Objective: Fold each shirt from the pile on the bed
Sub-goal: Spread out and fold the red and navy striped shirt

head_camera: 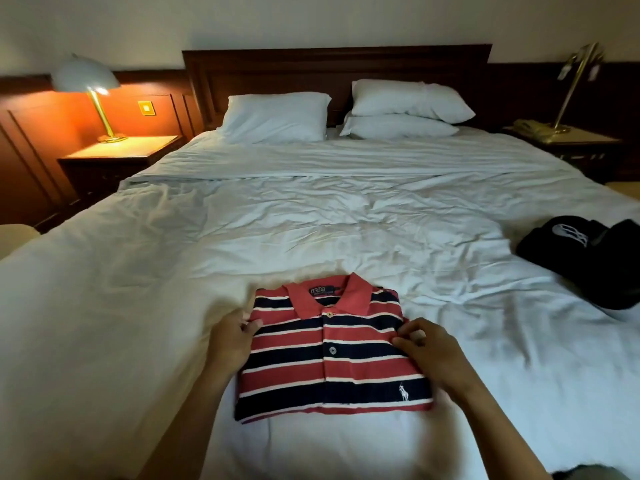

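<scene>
A bedroom, by its look a hotel room. A wide bed with white sheets fills the frame, and white pillows lean against a dark wooden headboard at top centre. At upper left a lit brass lamp stands on a bedside table. At upper right is a second lamp beside a telephone. Wood panelling lines the wall.

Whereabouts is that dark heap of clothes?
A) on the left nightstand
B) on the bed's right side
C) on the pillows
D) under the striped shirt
B: the dark heap lies on the right side of the bed, well apart from the striped shirt.
</scene>
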